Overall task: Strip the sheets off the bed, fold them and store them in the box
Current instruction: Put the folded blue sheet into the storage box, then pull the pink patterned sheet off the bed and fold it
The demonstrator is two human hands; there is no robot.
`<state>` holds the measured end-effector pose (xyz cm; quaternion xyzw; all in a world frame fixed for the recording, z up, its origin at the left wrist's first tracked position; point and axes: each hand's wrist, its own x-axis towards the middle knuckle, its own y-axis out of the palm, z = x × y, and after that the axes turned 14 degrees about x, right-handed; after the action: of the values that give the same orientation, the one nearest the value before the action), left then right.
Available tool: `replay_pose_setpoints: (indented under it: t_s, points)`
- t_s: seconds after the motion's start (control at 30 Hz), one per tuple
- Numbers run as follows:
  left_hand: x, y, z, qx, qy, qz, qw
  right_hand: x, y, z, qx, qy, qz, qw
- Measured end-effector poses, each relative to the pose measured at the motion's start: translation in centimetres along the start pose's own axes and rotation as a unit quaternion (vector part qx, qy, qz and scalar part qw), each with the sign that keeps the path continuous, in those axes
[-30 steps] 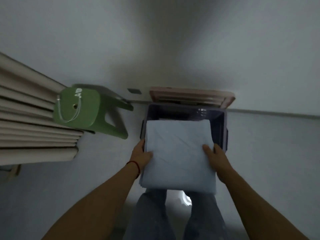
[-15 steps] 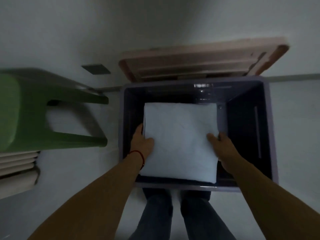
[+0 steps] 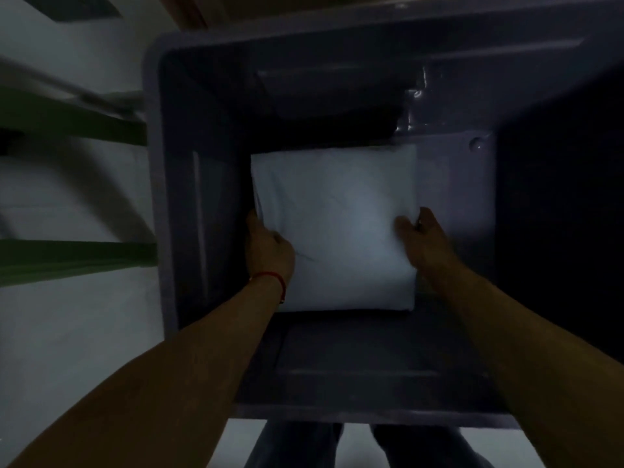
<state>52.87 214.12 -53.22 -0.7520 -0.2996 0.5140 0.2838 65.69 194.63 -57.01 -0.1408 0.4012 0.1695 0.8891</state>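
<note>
Two hands hold the folded sheet (image 3: 337,228) low inside the box (image 3: 175,204). Free room lies right of the sheet. Left hand (image 3: 268,249) and right hand (image 3: 423,239) grip opposite edges, fingers curled.

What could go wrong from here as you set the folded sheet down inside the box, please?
1. The folded sheet is held only by its side edges, in the left hand and right hand; an uneven release could let the layers slide or unfold.
2. It sits off-centre, nearer the left wall of the box, so an edge might ride up that wall and crumple.
</note>
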Motion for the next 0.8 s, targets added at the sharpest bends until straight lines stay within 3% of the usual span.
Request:
replay_pose_setpoints:
  t_s: [0.17,0.27,0.3,0.37,0.4,0.43,0.47,0.53,0.6,0.8]
  points:
    - [-1.4,-0.6,-0.8,0.027,0.037,-0.04,0.998,-1.2,0.0,0.5,0.046,-0.017,-0.003,0.999]
    - [-1.2,-1.0,-0.9,0.163,0.063,-0.021,0.984,-1.2,0.1,0.9,-0.029,0.016,0.043,0.999]
    - [-1.4,-1.1,-1.2,0.243,0.122,-0.032,0.962,-1.4,0.1,1.2,-0.062,-0.003,0.053,0.997]
    - [-2.0,-0.9,-1.6,0.433,0.273,-0.05,0.858,-1.8,-0.1,2.0,-0.122,-0.089,0.081,0.985]
    - [-1.9,-0.7,-1.7,0.513,0.316,-0.032,0.797,-1.9,-0.3,2.4,-0.262,-0.16,0.127,0.943]
    - [-1.2,-0.6,-1.9,0.569,0.329,-0.005,0.753,-1.8,-0.5,2.8,-0.416,-0.194,0.179,0.87]
    - [0.0,-0.7,-1.9,0.609,0.318,0.021,0.726,-1.4,-0.8,2.9,-0.522,-0.212,0.212,0.798]
    - [3.1,-0.7,-1.6,0.634,0.284,0.046,0.718,-0.1,-0.8,3.3,-0.609,-0.207,0.23,0.731]
    - [5.5,-0.5,-0.8,0.621,0.289,0.035,0.728,1.5,-0.3,2.9,-0.645,-0.195,0.233,0.702]
    - [6.5,2.8,0.6,0.672,0.248,0.016,0.698,3.4,1.2,-0.5,-0.644,-0.221,0.201,0.705]
